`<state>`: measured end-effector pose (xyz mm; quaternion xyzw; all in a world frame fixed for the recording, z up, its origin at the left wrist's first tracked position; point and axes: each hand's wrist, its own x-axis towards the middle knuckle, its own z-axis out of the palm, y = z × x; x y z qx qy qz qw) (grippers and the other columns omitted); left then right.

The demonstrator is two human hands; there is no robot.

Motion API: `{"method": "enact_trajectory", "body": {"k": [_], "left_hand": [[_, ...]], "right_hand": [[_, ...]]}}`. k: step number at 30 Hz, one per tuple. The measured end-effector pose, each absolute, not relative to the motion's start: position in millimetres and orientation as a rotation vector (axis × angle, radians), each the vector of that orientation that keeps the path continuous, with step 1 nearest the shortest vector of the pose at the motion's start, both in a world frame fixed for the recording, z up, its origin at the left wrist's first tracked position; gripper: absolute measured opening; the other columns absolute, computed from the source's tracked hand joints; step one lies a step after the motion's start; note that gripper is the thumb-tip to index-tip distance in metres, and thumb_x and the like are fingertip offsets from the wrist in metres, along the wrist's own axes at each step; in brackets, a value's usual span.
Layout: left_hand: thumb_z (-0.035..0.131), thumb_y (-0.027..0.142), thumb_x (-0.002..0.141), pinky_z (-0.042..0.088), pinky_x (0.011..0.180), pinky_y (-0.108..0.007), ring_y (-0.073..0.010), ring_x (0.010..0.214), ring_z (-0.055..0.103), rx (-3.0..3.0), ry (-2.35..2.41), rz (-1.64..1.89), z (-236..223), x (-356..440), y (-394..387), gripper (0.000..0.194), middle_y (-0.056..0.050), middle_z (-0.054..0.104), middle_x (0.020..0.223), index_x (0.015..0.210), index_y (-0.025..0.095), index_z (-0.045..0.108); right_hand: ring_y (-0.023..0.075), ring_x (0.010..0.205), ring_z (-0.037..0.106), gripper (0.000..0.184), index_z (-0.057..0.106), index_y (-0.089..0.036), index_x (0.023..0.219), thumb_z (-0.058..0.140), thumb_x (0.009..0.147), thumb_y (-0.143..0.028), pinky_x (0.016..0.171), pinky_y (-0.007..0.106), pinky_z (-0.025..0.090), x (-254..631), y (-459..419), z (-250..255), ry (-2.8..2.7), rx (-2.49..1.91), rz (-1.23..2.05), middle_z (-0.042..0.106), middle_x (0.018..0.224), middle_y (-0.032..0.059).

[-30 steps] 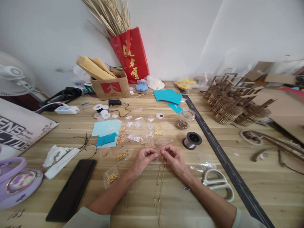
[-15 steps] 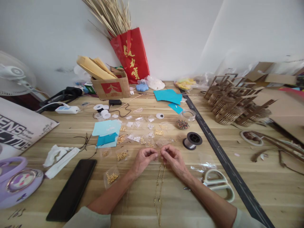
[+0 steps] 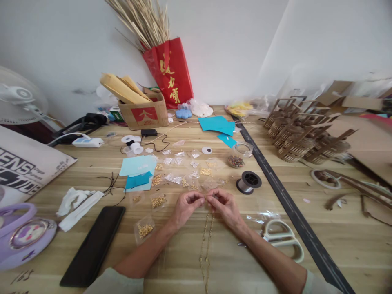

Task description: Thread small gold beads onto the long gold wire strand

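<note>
My left hand [image 3: 189, 206] and my right hand [image 3: 225, 205] meet over the middle of the table, fingertips almost touching. Both are closed in a pinch. From the right fingertips a thin gold chain necklace [image 3: 209, 232] hangs down in a long loop toward the table's front edge, with small bead-like pieces along it. Whatever the left thumb and forefinger hold is too small to make out. Just beyond the hands lie small clear bags of gold findings [image 3: 190, 183]. More gold beads [image 3: 158, 200] sit in a bag left of my left hand.
White-handled scissors [image 3: 283, 237] lie by my right forearm, with a spool of clear line [image 3: 249, 182] farther back. A black phone [image 3: 93, 245] rests at the left. Blue cards [image 3: 137, 179] and a dish of mixed beads [image 3: 235, 161] lie beyond. Small wooden baskets [image 3: 306, 130] stand at the back right.
The two hands keep their pinch at almost the same spot, the fingertips slightly closer together. The chain still hangs from the right fingers. The whole view has shifted very slightly.
</note>
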<state>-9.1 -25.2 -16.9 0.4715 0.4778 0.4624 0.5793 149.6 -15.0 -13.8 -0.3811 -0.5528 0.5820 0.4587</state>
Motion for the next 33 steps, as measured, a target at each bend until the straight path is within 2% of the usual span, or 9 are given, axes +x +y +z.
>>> {"method": "enact_trajectory", "body": {"k": [11, 21, 33], "left_hand": [[0.071, 0.029, 0.067, 0.043, 0.061, -0.023, -0.0132, 0.062, 0.056, 1.146, 1.132, 1.078, -16.0, -9.4, -25.8, 0.018, -0.003, 0.066, 0.065, 0.072, 0.012, 0.068], [0.071, 0.029, 0.066, 0.043, 0.061, -0.023, -0.0127, 0.062, 0.056, 1.124, 1.143, 1.088, -20.0, -9.3, -24.6, 0.018, -0.002, 0.065, 0.065, 0.071, 0.013, 0.067], [0.073, 0.031, 0.065, 0.046, 0.064, -0.025, -0.0132, 0.061, 0.057, 1.084, 1.141, 1.096, -13.4, -10.6, -24.1, 0.020, -0.001, 0.065, 0.063, 0.071, 0.013, 0.067]], "right_hand": [[0.0089, 0.046, 0.046, 0.029, 0.064, -0.017, 0.076, 0.070, 0.071, -0.045, 0.042, 0.021, 0.042, 147.7, -14.6, -11.8, -1.319, -0.973, 1.413, 0.055, 0.057, -0.0019], [0.0094, 0.050, 0.040, 0.028, 0.059, -0.017, 0.078, 0.061, 0.080, -0.045, 0.046, 0.021, 0.033, 149.3, -17.7, -15.5, -1.404, -0.966, 1.405, 0.047, 0.058, -0.0039], [0.0104, 0.056, 0.041, 0.027, 0.055, -0.017, 0.076, 0.057, 0.082, -0.044, 0.051, 0.021, 0.034, 150.5, -19.4, -8.5, -1.474, -0.980, 1.323, 0.048, 0.064, -0.0021]]}}
